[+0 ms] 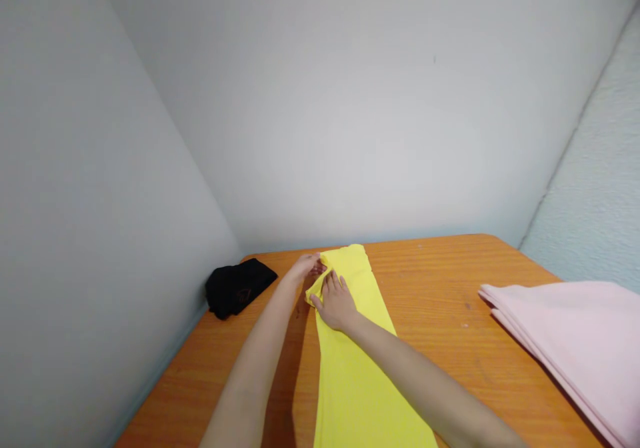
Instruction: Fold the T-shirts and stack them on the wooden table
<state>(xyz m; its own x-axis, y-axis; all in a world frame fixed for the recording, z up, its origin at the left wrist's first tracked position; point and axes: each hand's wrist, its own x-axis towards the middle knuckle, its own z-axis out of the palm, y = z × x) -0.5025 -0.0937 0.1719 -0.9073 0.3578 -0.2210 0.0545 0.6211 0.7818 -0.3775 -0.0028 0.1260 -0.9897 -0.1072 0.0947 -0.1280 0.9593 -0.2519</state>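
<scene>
A yellow garment (355, 395), folded into a long strip, lies lengthwise on the wooden table from the near edge of the view almost to the wall. My left hand (309, 266) is at its far left side, fingers bent in at the cloth's edge and partly hidden by it. Palm down, my right hand (336, 303) rests on top of the cloth with its fingers stretched out. Between the hands, a small sleeve-like flap of the same cloth sticks out to the left, with a raised crease.
A folded black cloth item (237, 289) sits at the table's left edge by the wall. On the right lies a folded pink cloth (580, 341) in several layers. The orange-brown wooden table (440, 281) meets a pale wall (360, 135) behind; another wall stands close on the left.
</scene>
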